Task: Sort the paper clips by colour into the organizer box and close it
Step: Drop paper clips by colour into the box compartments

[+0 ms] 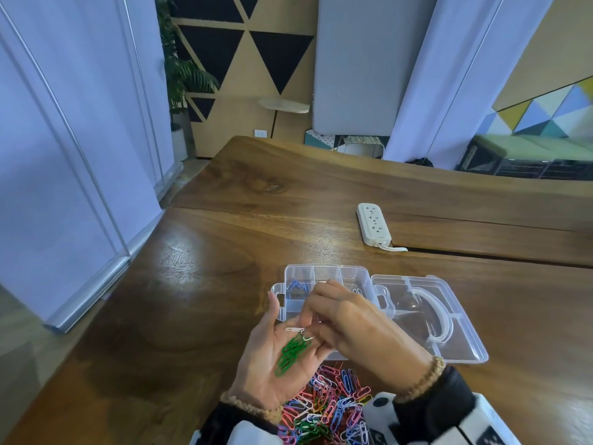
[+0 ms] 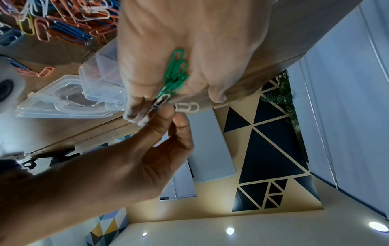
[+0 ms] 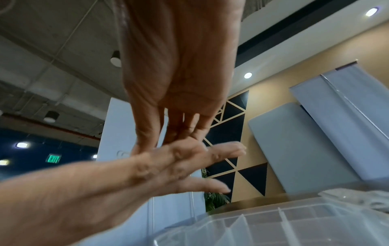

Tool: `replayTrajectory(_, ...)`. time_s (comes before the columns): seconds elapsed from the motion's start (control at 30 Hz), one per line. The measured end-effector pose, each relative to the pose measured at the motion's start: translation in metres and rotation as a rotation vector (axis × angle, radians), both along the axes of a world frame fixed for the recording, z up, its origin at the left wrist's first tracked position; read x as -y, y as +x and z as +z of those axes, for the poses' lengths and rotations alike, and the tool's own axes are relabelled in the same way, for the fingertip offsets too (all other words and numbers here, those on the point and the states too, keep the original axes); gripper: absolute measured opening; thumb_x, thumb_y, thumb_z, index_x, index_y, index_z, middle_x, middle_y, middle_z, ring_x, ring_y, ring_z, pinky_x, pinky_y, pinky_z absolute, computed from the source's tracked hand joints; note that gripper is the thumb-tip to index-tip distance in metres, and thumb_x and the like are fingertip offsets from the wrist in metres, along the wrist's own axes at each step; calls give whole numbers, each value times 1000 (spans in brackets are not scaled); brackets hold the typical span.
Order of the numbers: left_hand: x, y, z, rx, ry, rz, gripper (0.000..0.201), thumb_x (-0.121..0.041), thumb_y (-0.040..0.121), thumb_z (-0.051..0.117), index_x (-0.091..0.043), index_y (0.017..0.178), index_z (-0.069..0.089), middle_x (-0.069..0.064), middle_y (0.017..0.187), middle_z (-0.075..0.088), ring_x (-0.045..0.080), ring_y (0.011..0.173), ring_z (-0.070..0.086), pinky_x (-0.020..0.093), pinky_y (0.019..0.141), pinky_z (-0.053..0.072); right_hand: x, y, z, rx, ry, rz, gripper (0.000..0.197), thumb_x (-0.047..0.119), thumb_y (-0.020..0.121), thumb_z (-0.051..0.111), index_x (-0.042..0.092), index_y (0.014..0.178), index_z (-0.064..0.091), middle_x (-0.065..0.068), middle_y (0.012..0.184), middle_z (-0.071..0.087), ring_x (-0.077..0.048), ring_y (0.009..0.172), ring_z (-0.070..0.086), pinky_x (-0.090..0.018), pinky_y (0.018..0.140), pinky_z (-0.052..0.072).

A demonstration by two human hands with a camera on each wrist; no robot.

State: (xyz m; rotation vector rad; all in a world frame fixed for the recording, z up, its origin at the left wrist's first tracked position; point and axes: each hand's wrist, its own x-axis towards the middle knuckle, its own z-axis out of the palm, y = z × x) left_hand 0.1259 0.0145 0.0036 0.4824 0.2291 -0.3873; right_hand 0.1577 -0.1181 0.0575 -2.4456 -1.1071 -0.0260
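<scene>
My left hand (image 1: 282, 345) lies palm up above the table and carries a bunch of green paper clips (image 1: 290, 351) and a white paper clip (image 1: 295, 329). My right hand (image 1: 309, 330) reaches over it from the right, and its thumb and forefinger pinch another white clip (image 2: 161, 101) at the edge of the green bunch (image 2: 175, 73). Just beyond the hands the clear organizer box (image 1: 349, 274) stands open, its lid (image 1: 449, 316) folded out flat to the right. Blue clips (image 1: 296, 285) lie in a back left compartment. A mixed-colour pile of clips (image 1: 330, 409) lies on the table near me.
A white power strip (image 1: 373, 223) lies on the wooden table (image 1: 199, 284) behind the box, beside a slot in the tabletop. The table's left edge runs close to pale partition panels (image 1: 64, 155).
</scene>
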Motion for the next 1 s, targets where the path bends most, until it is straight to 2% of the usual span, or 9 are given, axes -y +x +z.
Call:
replayTrajectory(0.07, -3, 0, 1, 3, 11, -19, 82, -53, 80, 49, 24, 109, 56, 34, 108, 59, 41, 100, 64, 44, 78, 57, 1, 2, 4, -79, 94, -33, 8, 16, 79, 57, 12, 85, 62, 11, 81, 50, 2, 76, 43, -12, 71, 38)
replayTrajectory(0.2, -4, 0, 5, 19, 4, -18, 78, -49, 78, 50, 21, 109, 59, 37, 126, 53, 44, 113, 58, 47, 84, 56, 8, 4, 15, -234, 329, -215, 6, 11, 80, 69, 16, 79, 65, 10, 71, 63, 5, 67, 56, -10, 66, 44)
replayTrajectory(0.33, -2, -6, 4, 200, 12, 20, 83, -56, 98, 21, 16, 140, 15, 32, 151, 11, 41, 143, 16, 43, 118, 20, 24, 17, 21, -309, 506, -310, 9, 12, 75, 74, 18, 74, 67, -1, 71, 68, -4, 64, 59, -21, 63, 48)
replayTrajectory(0.4, -5, 1, 7, 112, 38, -5, 81, -52, 92, 39, 16, 135, 35, 34, 146, 30, 44, 135, 35, 46, 110, 36, 29, 19, 23, -291, 476, -311, 10, 14, 75, 75, 19, 73, 67, 0, 70, 68, -5, 64, 59, -22, 64, 47)
replayTrajectory(0.47, -2, 0, 6, -6, 8, -2, 77, -51, 87, 54, 18, 121, 54, 36, 127, 52, 47, 112, 57, 53, 88, 52, 27, 15, 21, -207, 358, -237, 10, 15, 76, 74, 22, 76, 66, 7, 70, 66, -2, 67, 59, -16, 66, 47)
replayTrajectory(0.6, 2, 0, 13, -20, -11, 6, 74, -48, 98, 35, 17, 87, 68, 28, 83, 65, 36, 73, 69, 39, 59, 59, 10, 0, 4, 54, 96, 50, 7, 15, 79, 68, 16, 82, 61, 11, 79, 57, 3, 77, 43, -13, 71, 41)
replayTrajectory(0.7, 2, 0, 12, -34, -33, 24, 76, -48, 97, 35, 11, 61, 67, 20, 73, 58, 28, 69, 64, 35, 63, 57, 9, 0, -3, 141, 15, 95, 13, 14, 78, 68, 17, 82, 56, 8, 84, 57, -4, 86, 44, -17, 71, 40)
replayTrajectory(0.87, 4, -2, 19, -44, -28, -5, 69, -45, 94, 47, 14, 64, 65, 23, 66, 62, 30, 57, 67, 33, 49, 56, 9, 1, -1, 179, -27, 141, 19, 11, 74, 70, 17, 81, 53, 8, 80, 55, -6, 83, 44, -19, 68, 40)
replayTrajectory(1.0, 1, -2, 15, 16, 12, -34, 73, -48, 95, 35, 14, 76, 69, 26, 82, 66, 32, 74, 69, 40, 71, 58, 10, 6, -3, 1, 136, 41, 13, 13, 74, 70, 16, 78, 58, 19, 74, 47, 5, 77, 42, -17, 63, 43)
